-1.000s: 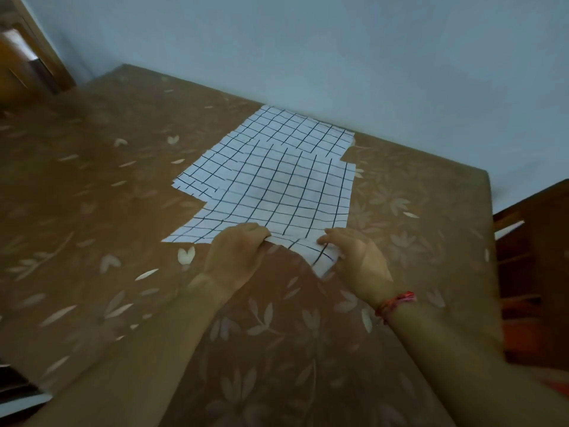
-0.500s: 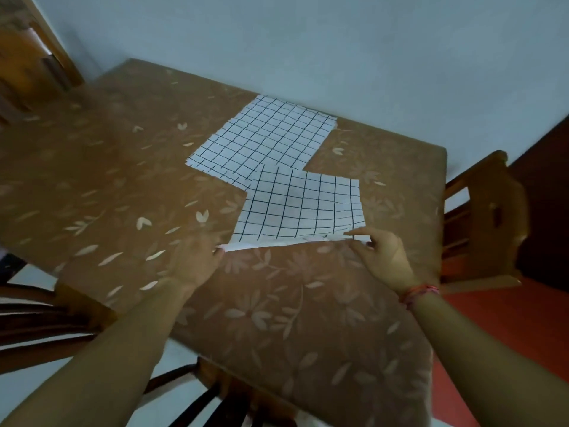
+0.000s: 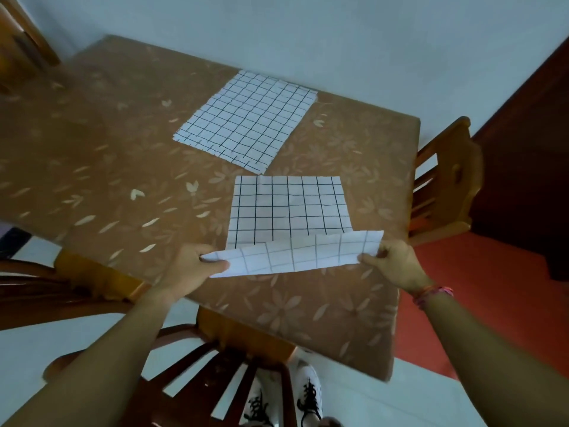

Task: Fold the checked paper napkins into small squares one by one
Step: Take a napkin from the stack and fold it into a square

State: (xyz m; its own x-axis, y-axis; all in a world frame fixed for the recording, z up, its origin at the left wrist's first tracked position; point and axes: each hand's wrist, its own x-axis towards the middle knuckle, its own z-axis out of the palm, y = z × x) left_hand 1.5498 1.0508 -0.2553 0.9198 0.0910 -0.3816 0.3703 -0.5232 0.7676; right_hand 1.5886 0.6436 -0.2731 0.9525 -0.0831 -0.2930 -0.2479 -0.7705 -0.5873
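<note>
Pinching the napkin [image 3: 289, 217] by its near corners — left hand [image 3: 189, 272] and right hand [image 3: 397, 266] — fingers [image 3: 386, 250] partly hidden beneath.

Soft, dim, cool light lies evenly over the room, and my left hand [image 3: 187, 269] and right hand [image 3: 395, 263] cast only faint shadows on the tablecloth [image 3: 123, 167]. The wide lens bows the cloth's edges and stretches my arms [image 3: 92, 368] at the lower corners. The cloth's far left is smeared with blur, while the grid on the checked napkin [image 3: 289, 208] I pinch reads sharp.
</note>
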